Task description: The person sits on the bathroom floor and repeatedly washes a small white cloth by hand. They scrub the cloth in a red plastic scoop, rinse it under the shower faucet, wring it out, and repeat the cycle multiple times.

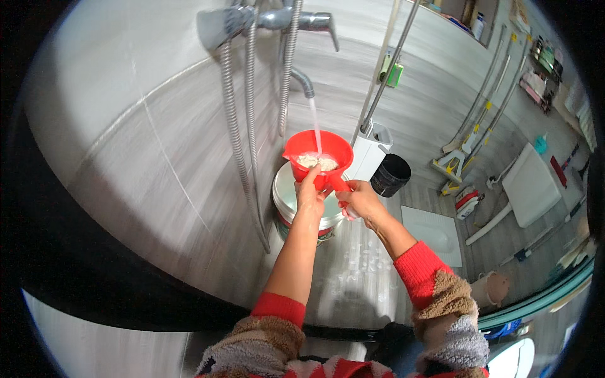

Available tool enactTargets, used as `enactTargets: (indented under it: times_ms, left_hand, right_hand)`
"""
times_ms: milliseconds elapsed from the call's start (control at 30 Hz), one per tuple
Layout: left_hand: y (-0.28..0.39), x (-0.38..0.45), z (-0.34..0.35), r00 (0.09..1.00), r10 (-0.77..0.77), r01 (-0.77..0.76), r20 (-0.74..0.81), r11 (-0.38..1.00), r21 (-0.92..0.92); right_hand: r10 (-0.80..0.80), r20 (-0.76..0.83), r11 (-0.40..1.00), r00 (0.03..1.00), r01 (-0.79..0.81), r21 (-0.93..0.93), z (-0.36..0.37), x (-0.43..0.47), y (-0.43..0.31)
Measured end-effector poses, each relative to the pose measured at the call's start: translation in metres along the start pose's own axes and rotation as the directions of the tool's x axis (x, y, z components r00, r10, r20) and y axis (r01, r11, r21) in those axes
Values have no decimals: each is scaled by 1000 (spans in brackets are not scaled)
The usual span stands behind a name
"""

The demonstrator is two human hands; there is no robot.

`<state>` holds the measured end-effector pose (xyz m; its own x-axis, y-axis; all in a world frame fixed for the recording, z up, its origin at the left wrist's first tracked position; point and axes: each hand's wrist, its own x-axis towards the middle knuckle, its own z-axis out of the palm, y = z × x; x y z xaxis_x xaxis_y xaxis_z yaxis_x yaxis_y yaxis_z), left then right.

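A red plastic dipper (pixel 341 146) is held between my hands under a curved metal spout (pixel 305 84), and water runs from the spout into it. Pale, foamy-looking matter shows inside; I cannot tell whether it is froth or something solid. My right hand (pixel 360 201) is closed round the dipper's handle. With its thumb at the near rim, my left hand (pixel 309 193) supports the bowl from the near side. Below the dipper stands a white bucket (pixel 283 189) holding water, partly hidden by the dipper and my hands.
Metal shower hoses (pixel 231 104) hang from a wall mixer (pixel 279 20) at the left. Behind the bucket are a white mop bucket (pixel 368 156) and a black bucket (pixel 391 175). A squat toilet (pixel 432 234) lies right, near a white cistern (pixel 531 184) and leaning mops (pixel 453 165).
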<state>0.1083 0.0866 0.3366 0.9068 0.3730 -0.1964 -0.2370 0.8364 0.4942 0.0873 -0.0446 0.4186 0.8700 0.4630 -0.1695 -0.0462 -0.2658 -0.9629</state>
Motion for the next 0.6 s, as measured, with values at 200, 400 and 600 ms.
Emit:
enactTargets:
  times_ms: [200,400,600]
  left_hand:
    - [7,6,0,999,21,-24,-25,994,-103]
    - [15,3,0,997,29,-39,-67,988,-152]
    - [9,7,-1,998,7,-16,-66,990,-140]
  right_hand:
    - [37,87,985,995,-22,-172,-14,-14,0]
    - [77,195,989,978,-99,110,-85,-17,79]
    - [-70,8,523,997,44,-851,-140,-1,136]
